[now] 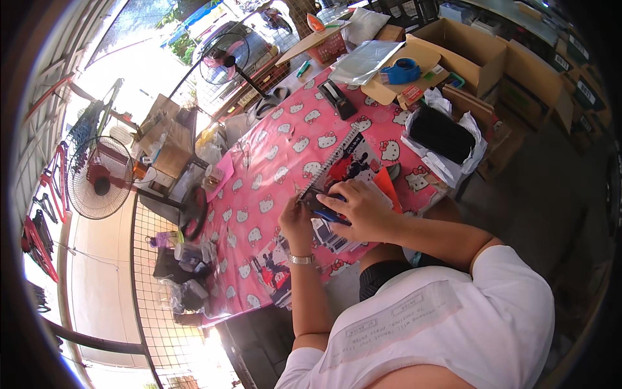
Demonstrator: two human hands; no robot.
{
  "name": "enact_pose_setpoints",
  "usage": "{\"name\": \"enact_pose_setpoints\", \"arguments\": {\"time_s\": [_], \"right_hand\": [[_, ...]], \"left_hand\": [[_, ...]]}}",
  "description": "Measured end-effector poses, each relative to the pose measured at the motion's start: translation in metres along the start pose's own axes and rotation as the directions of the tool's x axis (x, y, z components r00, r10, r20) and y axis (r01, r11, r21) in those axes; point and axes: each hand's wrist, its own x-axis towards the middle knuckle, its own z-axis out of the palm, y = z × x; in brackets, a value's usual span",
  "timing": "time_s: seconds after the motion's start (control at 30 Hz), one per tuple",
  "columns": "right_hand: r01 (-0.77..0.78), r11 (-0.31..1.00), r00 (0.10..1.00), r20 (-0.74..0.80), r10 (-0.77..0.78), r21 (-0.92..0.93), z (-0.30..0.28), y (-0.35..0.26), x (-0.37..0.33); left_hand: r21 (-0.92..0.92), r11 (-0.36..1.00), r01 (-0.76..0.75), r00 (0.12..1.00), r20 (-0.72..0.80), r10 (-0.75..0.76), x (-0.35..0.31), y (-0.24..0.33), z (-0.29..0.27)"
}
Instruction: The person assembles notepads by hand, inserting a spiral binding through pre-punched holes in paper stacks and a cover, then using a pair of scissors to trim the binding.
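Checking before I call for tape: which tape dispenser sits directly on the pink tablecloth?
The black dispenser; the blue dispenser rests on tan cardboard instead.

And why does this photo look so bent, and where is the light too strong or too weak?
Head view: straight lines such as the mesh grille curve toward a dark rim, typical of fisheye; head view: the upper-left outdoors is washed out white, while the floor at right is dim; head view: the left hand and right hand look reasonably clear.
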Motion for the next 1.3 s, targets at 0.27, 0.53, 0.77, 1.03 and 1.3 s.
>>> {"name": "enact_pose_setpoints", "arguments": {"time_s": [0.27,0.53,0.77,1.03,1.3], "right_hand": [[-0.522,0.373,0.851,0.435,0.296,0.767,-0.003,0.010,-0.005],[-0.577,0.757,0.803,0.046,0.594,0.305,-0.025,0.124,-0.080],[-0.384,0.903,0.886,0.199,0.419,-0.195,0.027,0.150,-0.163],[-0.031,0.727,0.987,0.134,-0.084,0.685,0.038,-0.025,-0.040],[-0.949,0.257,0.285,0.844,0.454,0.182,0.275,-0.083,-0.048]], "left_hand": [[0.130,0.978,-0.164,0.979,-0.102,0.177,-0.008,-0.002,-0.013],[0.520,0.841,-0.147,0.930,-0.217,0.297,-0.021,0.081,-0.160],[0.645,0.631,0.431,0.872,-0.119,-0.475,-0.003,-0.066,-0.173],[0.317,0.566,0.761,0.626,-0.587,-0.513,-0.114,-0.165,-0.262],[-0.158,0.392,0.906,0.308,-0.388,-0.869,-0.144,-0.158,-0.291]]}}
